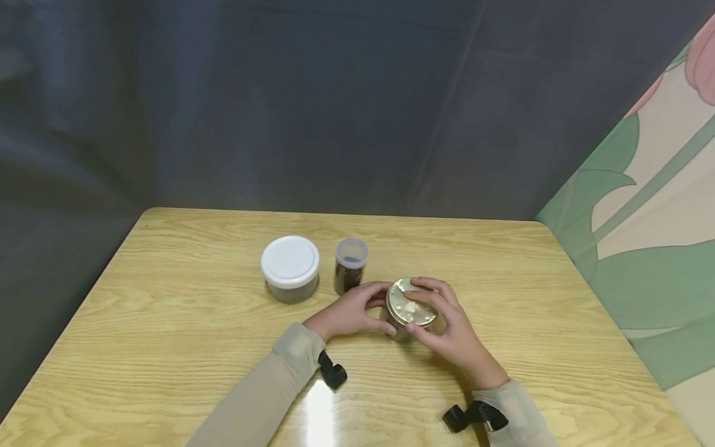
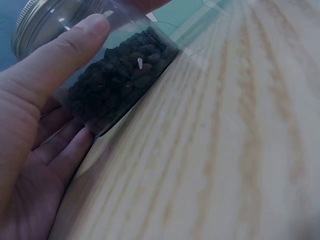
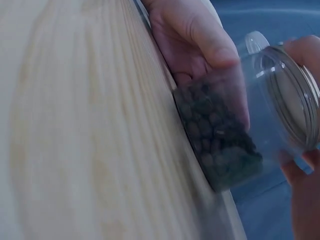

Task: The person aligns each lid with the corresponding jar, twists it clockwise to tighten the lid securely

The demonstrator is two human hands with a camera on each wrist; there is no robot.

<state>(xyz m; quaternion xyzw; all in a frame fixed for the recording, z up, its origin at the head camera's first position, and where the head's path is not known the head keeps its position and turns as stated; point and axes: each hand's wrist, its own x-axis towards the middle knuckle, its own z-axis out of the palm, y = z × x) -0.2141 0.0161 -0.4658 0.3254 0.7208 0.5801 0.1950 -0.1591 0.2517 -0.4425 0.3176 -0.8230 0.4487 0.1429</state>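
A clear jar (image 2: 150,60), partly filled with dark brown nuts or beans, stands upright on the table. Over its mouth is a gold metal lid (image 1: 398,305), its rim visible in both wrist views. My left hand (image 1: 354,313) grips the jar's side, with the thumb in front and the other fingers behind. From the right, my right hand (image 1: 449,326) grips the lid by its edge, thumb near and fingers over the far side. Dark contents (image 3: 215,135) fill roughly the lower half of the jar.
Just behind my left hand stands a slim clear container (image 1: 350,273) with dark contents and a translucent lid. Left of it is a round tub (image 1: 290,264) with a white lid. A dark curtain (image 1: 335,112) hangs behind the wooden table (image 1: 184,298).
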